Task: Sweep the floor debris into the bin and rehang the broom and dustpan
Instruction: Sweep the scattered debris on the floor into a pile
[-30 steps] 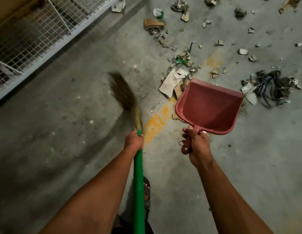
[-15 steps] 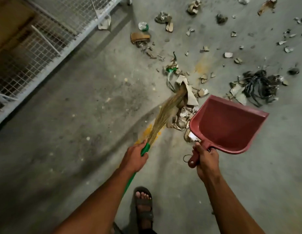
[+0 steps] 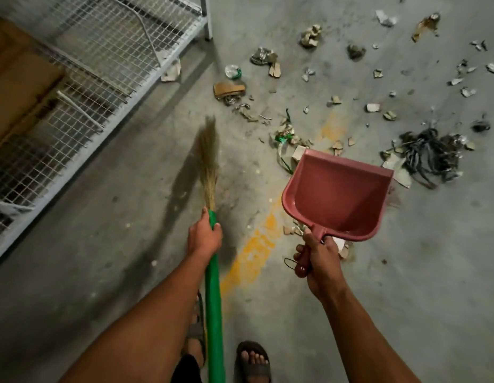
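Gripped the broom [image 3: 210, 172] with the left hand [image 3: 204, 236], fingers curled tight round the green handle right where the straw bristles began. Clamped the right hand [image 3: 319, 255] round the dustpan's red grip, thumb on top, pan [image 3: 337, 197] held clear of the concrete floor [image 3: 116, 244], open mouth tipped away and up. No debris visible inside it.

Taking the dustpan as the landmark: broom off to its left, well apart, long axis running nearly straight away from the body, bristles blurred and pointed forward. Nearest litter, a clump of torn card and green string [image 3: 288, 139], just beyond the pan's far-left corner. Dark tangle of cord [image 3: 428, 156] just past its right edge. More card scraps [image 3: 292, 230] tucked beneath the pan near the handle. Farther out, loose bits scattered wide: a crushed brown box [image 3: 229, 89], a small plastic cup [image 3: 232, 71], paper flecks all across the far floor. Yellow paint smear [image 3: 256, 250] between broom and pan. Wire-mesh rack [image 3: 107, 64] far off to the left.

So: debris ahead and to the right of the bristles, pan-side hand nearer to it. Likely needed next: pan lip down flat on the floor, then a rightward stroke toward it. Plenty left to gather; bin and hanging spot nowhere in view.
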The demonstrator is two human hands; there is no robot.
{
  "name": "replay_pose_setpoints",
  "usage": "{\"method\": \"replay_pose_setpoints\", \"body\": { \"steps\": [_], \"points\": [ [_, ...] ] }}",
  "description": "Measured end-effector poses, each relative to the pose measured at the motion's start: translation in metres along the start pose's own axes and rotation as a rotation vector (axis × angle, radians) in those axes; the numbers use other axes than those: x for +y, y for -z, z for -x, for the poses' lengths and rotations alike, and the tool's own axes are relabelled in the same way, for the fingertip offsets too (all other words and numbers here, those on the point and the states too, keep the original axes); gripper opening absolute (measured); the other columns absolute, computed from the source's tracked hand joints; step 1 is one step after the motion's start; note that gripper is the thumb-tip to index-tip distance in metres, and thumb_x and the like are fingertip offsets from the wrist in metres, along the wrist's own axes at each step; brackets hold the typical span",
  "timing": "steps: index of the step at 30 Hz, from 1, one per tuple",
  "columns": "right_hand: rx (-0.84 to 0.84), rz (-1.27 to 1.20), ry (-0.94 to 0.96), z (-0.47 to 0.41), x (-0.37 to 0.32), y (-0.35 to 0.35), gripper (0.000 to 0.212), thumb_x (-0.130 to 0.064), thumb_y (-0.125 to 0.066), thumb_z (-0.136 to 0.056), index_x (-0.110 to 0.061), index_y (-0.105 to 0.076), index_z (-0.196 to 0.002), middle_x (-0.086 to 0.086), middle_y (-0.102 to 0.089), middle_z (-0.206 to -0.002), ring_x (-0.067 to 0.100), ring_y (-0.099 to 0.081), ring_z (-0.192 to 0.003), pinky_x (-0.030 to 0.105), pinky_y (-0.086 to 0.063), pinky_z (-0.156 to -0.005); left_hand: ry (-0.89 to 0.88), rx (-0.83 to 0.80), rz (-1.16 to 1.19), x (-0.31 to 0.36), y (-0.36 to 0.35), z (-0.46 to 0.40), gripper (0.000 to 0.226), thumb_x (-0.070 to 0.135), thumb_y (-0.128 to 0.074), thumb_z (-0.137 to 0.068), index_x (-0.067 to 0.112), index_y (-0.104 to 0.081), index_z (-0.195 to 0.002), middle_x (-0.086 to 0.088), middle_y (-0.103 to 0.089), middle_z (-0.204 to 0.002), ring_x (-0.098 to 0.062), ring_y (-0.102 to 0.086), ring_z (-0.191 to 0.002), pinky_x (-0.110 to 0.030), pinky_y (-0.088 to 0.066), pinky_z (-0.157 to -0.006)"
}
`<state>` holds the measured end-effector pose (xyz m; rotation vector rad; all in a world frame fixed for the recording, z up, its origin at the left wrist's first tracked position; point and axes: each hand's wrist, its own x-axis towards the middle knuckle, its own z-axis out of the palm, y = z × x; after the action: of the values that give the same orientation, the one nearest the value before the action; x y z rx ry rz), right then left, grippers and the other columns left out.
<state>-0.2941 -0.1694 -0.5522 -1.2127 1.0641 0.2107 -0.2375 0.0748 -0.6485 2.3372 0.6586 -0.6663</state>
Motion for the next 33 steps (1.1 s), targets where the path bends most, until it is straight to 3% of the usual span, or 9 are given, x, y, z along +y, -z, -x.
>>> {"method": "replay_pose_setpoints", "body": {
  "steps": [4,7,10,13,17,20,24,26,33],
  "points": [
    [0.026,0.063,-0.074,-0.014,0.008,-0.030,0.009,-0.023,-0.054,-0.105,-0.019,-0.048,-0.100,0.004,-0.046,-0.062,0.016,-0.045,-0.044,0.017,-0.022,-0.043,-0.086,-0.143,-0.095,0.041,-0.022,-0.060,0.065,0.029,-0.059,-0.102,0.020,-0.035,-0.162,-0.019,-0.060,-0.145,-0.039,-0.055,-0.133,-0.037,-0.044,-0.109],
    [0.065,0.069,-0.085,-0.022,0.020,-0.051,0.025,-0.039,-0.055,-0.107,-0.019,-0.047,-0.094,-0.001,-0.044,-0.057,0.013,-0.043,-0.043,0.017,-0.020,-0.042,-0.231,-0.355,-0.205,0.058,-0.033,-0.083,0.068,0.030,-0.059,-0.103,0.022,-0.031,-0.164,-0.017,-0.050,-0.156,-0.037,-0.047,-0.143,-0.036,-0.033,-0.119],
    [0.103,0.084,-0.094,-0.026,0.028,-0.071,0.030,-0.045,-0.054,-0.107,-0.018,-0.048,-0.095,-0.001,-0.044,-0.056,0.013,-0.043,-0.042,0.016,-0.020,-0.041,-0.384,-0.489,-0.265,0.056,-0.016,-0.086,0.067,0.030,-0.062,-0.102,0.028,-0.034,-0.162,-0.019,-0.053,-0.153,-0.037,-0.052,-0.138,-0.035,-0.040,-0.114],
    [0.124,0.095,-0.109,-0.026,0.025,-0.091,0.030,-0.045,-0.053,-0.107,-0.017,-0.048,-0.095,0.000,-0.043,-0.055,0.013,-0.043,-0.041,0.016,-0.020,-0.041,-0.495,-0.512,-0.233,0.036,0.015,-0.081,0.067,0.025,-0.064,-0.098,0.025,-0.039,-0.160,-0.017,-0.059,-0.147,-0.032,-0.059,-0.132,-0.027,-0.044,-0.106],
    [0.096,0.103,-0.094,-0.022,0.005,-0.127,0.029,-0.044,-0.052,-0.108,-0.018,-0.048,-0.096,0.000,-0.043,-0.057,0.013,-0.040,-0.039,0.015,-0.020,-0.041,-0.510,-0.391,-0.176,0.011,0.076,-0.080,0.066,0.020,-0.067,-0.096,0.017,-0.045,-0.158,-0.013,-0.066,-0.139,-0.030,-0.064,-0.122,-0.021,-0.040,-0.097],
    [0.045,0.126,-0.072,-0.020,-0.016,-0.159,0.031,-0.044,-0.052,-0.108,-0.019,-0.047,-0.091,0.000,-0.043,-0.057,0.013,-0.040,-0.039,0.015,-0.019,-0.041,-0.423,-0.266,-0.131,-0.006,0.122,-0.082,0.067,0.017,-0.066,-0.096,0.016,-0.042,-0.159,-0.010,-0.066,-0.137,-0.028,-0.065,-0.120,-0.011,-0.035,-0.088],
    [-0.032,0.183,-0.079,-0.028,-0.037,-0.200,0.033,-0.048,-0.051,-0.107,-0.016,-0.049,-0.097,0.002,-0.041,-0.054,0.015,-0.039,-0.040,0.017,-0.019,-0.040,-0.222,-0.047,-0.102,-0.038,0.152,-0.094,0.074,0.019,-0.067,-0.095,0.016,-0.036,-0.162,-0.016,-0.062,-0.141,-0.032,-0.062,-0.123,-0.033,-0.047,-0.103],
    [-0.071,0.196,-0.076,-0.038,-0.046,-0.220,0.033,-0.049,-0.050,-0.107,-0.017,-0.049,-0.099,0.002,-0.042,-0.057,0.015,-0.038,-0.040,0.016,-0.019,-0.040,-0.092,0.036,-0.089,-0.048,0.157,-0.101,0.074,0.021,-0.065,-0.096,0.014,-0.033,-0.163,-0.018,-0.057,-0.142,-0.036,-0.060,-0.124,-0.040,-0.049,-0.103],
    [-0.185,0.244,-0.043,-0.091,-0.066,-0.276,0.031,-0.048,-0.050,-0.108,-0.018,-0.048,-0.099,-0.001,-0.043,-0.060,0.013,-0.036,-0.044,0.019,-0.019,-0.041,0.332,0.103,0.052,-0.042,0.152,-0.174,0.072,0.019,-0.058,-0.100,0.003,-0.024,-0.163,-0.028,-0.050,-0.145,-0.045,-0.053,-0.131,-0.046,-0.046,-0.105]
  ]
}}
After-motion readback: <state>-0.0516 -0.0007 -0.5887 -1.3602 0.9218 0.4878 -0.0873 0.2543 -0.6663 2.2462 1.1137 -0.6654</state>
